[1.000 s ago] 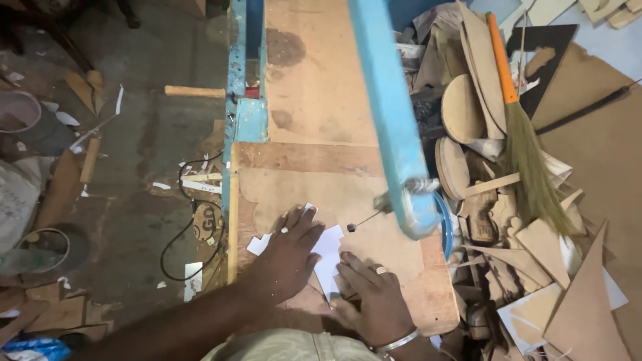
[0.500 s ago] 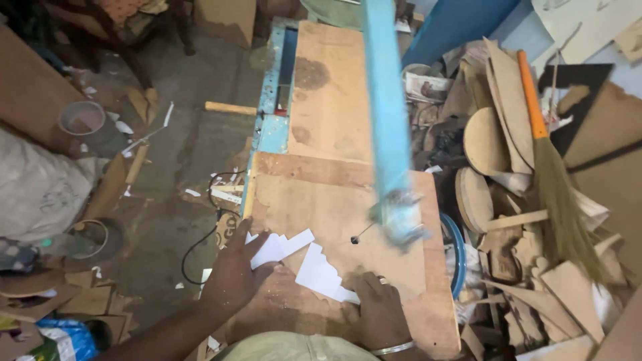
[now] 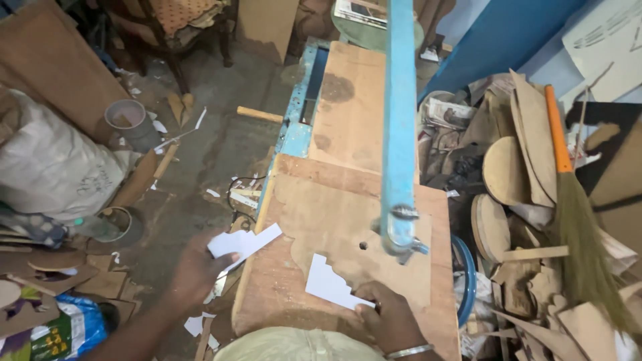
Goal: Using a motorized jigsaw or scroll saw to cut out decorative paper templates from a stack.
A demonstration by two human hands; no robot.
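Two white cutouts split between my hands: left hand (image 3: 194,271) gripped one piece (image 3: 244,242) off the surface (image 3: 348,200), right hand (image 3: 391,317) pinched another (image 3: 328,284).

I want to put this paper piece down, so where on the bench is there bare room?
The far wooden bench top beyond the board, left of the blue saw arm, is bare. The right side is crowded with wood offcuts and a broom. The left hand holds paper; the right hand pins another.

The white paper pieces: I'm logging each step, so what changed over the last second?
The left hand took one white piece off the board, out past its left edge. The right hand stays on the other piece; the blue saw arm is unchanged.
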